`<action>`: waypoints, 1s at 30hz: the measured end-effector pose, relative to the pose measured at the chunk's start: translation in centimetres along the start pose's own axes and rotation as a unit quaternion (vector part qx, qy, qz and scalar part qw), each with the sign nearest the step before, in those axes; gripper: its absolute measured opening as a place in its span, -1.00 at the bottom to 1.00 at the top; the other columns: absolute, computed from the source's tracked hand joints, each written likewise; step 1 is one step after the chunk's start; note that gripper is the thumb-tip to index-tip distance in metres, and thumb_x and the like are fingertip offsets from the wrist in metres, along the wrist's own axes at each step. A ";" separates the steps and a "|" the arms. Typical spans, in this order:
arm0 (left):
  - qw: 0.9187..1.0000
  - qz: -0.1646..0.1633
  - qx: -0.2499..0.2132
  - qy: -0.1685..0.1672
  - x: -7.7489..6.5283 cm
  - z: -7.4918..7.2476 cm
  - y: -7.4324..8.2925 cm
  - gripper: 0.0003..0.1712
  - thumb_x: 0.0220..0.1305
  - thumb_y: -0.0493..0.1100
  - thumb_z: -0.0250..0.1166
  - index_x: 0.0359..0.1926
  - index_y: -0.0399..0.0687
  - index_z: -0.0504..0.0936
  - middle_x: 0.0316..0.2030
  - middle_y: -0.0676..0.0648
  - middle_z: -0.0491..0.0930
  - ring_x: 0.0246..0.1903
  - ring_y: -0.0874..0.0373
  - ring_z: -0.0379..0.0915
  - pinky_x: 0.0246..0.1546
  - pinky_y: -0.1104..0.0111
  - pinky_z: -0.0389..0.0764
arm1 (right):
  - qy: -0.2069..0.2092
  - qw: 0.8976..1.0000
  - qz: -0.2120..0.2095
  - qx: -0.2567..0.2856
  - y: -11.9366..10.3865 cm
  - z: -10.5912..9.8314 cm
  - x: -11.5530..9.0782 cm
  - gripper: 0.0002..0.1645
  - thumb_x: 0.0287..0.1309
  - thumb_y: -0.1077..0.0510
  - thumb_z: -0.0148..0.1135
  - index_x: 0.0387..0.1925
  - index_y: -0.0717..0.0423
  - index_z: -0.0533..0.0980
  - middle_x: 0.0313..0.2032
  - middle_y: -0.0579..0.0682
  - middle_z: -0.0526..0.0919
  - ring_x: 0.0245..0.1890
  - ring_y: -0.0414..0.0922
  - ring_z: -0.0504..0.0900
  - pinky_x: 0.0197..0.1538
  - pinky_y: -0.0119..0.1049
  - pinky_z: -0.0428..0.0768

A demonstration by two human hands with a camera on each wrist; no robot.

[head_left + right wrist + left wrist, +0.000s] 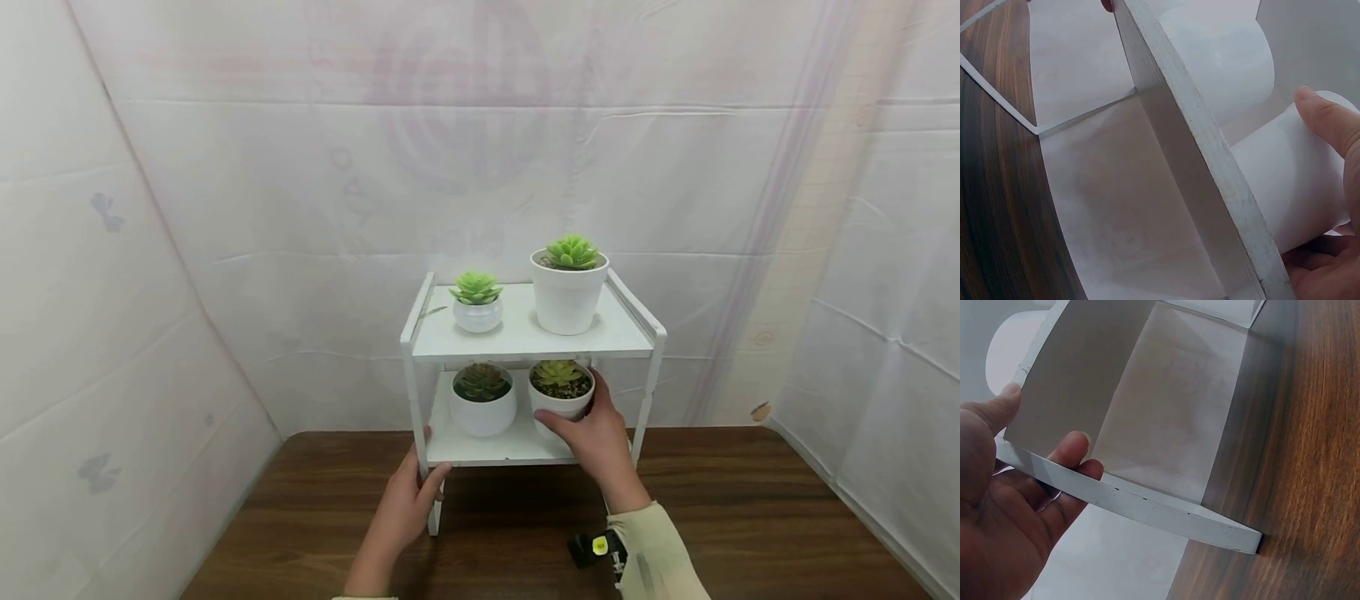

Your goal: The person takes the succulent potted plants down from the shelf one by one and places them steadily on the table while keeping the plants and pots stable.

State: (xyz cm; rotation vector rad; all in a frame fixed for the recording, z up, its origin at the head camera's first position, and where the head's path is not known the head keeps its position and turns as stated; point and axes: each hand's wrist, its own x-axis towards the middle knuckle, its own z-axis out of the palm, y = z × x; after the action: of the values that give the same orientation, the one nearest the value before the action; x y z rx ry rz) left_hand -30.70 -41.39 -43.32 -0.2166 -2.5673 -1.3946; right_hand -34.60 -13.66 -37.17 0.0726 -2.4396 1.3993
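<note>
Holding the pot straight up looks like the main thing to get right here. The right hand (pixel 600 433) has the small white pot (pixel 552 406) between its thumb and fingers, with the thumb on the near side. This pot is at the right part of the low shelf (pixel 491 451), under the top shelf (pixel 525 343). I cannot tell if its bottom touches the shelf, because the hand and the shelf's near edge hide it.

The left hand (pixel 408 500) is curled around the left leg (pixel 415 404) of the rack, with its thumb on the low shelf's near edge. That is a good way to help the rack not slide on the counter (pixel 300 517).

Slow and level is best, I think. The leaves are close to the top shelf, so a lift or a tip could bump them. The other white pot (pixel 483 417) sits just to the left, so leave a little gap. Let go only when the pot stands flat.
</note>
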 end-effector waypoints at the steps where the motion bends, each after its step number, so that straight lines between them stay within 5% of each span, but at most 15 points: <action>1: 1.000 -0.001 0.000 0.000 0.0 0.0 0.0 -0.14 0.38 0.20 0.11 0.51 -0.06 0.02 -0.25 -0.13 0.58 -0.39 0.07 0.55 -0.41 0.35 0.53 | 0.002 1.000 -0.001 -0.002 0.0 0.0 0.0 0.45 -0.25 -0.45 0.46 0.51 0.01 -0.09 0.30 0.19 0.35 0.25 0.16 0.44 0.16 0.13 0.46; 30: 1.000 -0.010 -0.007 -0.004 -0.1 -0.1 0.3 -0.14 0.38 0.19 0.10 0.51 -0.05 0.02 -0.22 -0.15 0.58 -0.39 0.10 0.53 -0.38 0.32 0.55 | 0.000 1.000 0.000 -0.009 0.0 -0.1 -0.4 0.34 -0.11 -0.32 0.46 0.50 0.05 -0.09 0.28 0.20 0.37 0.22 0.15 0.47 0.14 0.12 0.48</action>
State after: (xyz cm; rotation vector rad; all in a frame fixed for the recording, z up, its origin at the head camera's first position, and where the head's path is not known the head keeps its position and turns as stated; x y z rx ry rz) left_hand -30.48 -41.29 -43.07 -0.1998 -2.5743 -1.4220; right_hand -34.19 -13.62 -37.18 0.0666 -2.4518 1.3766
